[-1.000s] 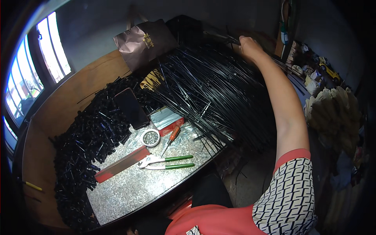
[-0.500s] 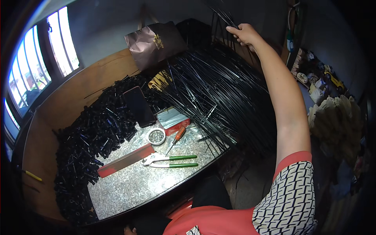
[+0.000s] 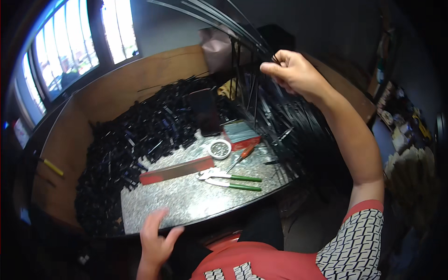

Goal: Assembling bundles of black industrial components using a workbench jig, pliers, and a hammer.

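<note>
My right hand [image 3: 298, 77] is closed round a bunch of long thin black rods [image 3: 233, 30], raised above the far right of the table. The rods fan out toward the upper left. Below it lies a large heap of similar black rods [image 3: 298, 126], partly hidden and blurred. My left hand [image 3: 156, 242] is over the near left edge of the table, fingers apart and holding nothing. On the speckled tabletop [image 3: 172, 207] lie green-handled pliers [image 3: 233, 181] and an orange-handled screwdriver [image 3: 245, 153]. A reddish bar [image 3: 177, 170] lies left of the pliers.
A heap of short black pieces [image 3: 135, 135] covers the table's left side, with a dark phone [image 3: 205, 114] on it. A white dish [image 3: 220, 149] of small metal bits stands beside a red box [image 3: 242, 135]. A wooden board [image 3: 154, 65] rises behind; a brown bag [image 3: 217, 49] stands at the back.
My right hand has drawn nearer with the bunch of rods, which now swings across the upper middle. My left hand has risen from the lower edge to the table's front. The view has shifted.
</note>
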The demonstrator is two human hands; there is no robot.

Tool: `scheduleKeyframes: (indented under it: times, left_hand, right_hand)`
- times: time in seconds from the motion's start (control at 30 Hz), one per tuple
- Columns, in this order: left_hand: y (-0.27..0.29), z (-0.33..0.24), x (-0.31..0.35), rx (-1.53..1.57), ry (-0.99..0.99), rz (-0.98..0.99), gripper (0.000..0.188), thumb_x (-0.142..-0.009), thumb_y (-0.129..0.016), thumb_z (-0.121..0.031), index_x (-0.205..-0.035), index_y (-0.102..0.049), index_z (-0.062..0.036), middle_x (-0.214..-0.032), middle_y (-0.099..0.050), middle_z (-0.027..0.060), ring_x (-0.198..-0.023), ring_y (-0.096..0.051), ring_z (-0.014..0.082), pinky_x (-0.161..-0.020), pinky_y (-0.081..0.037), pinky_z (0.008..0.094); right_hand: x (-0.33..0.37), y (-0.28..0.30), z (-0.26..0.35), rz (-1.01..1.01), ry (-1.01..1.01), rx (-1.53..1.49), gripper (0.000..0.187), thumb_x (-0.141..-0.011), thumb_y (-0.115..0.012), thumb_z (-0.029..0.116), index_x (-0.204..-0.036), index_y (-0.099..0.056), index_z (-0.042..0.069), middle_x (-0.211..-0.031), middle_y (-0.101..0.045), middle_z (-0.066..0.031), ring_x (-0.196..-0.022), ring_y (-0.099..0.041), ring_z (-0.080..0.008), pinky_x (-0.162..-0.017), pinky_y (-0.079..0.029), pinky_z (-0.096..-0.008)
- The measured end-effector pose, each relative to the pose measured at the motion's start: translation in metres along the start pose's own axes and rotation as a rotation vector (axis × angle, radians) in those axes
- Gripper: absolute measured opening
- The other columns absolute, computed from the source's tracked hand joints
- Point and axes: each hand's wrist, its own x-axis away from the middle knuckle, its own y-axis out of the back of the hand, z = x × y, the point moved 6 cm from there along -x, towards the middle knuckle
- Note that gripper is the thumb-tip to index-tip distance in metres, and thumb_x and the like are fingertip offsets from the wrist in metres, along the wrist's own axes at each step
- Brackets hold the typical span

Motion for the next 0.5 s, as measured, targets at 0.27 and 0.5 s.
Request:
scheduleKeyframes:
  times: [0.27, 0.5]
  left_hand:
    - [-0.008, -0.029, -0.108, -0.133, -0.048, -0.377, 0.133, -0.053, -0.088, -0.047, -0.145, -0.007, 0.0058, -0.147, -0.020, 0.0303, -0.137, -0.022, 0.0425, -0.112, -0.021, 0.0464]
    - [-0.004, 0.002, -0.099, 0.548, -0.084, -0.697, 0.068, -0.071, -0.078, -0.002, -0.124, -0.034, 0.0013, -0.106, -0.059, 0.0126, -0.100, -0.059, 0.0204, -0.091, -0.047, 0.0334]
  right_hand:
    - [0.056, -0.142, 0.040, 0.284, 0.137, 0.006, 0.028, -0.080, -0.075, 0.015, -0.088, -0.052, 0.000, -0.063, -0.050, 0.0009, -0.063, -0.047, -0.0032, -0.053, -0.039, -0.0231]
    - [0.094, -0.201, 0.058, 0.516, 0.289, -0.141, 0.027, -0.082, -0.073, 0.012, -0.094, -0.053, -0.002, -0.077, -0.058, -0.0046, -0.074, -0.054, -0.0080, -0.065, -0.045, -0.0254]
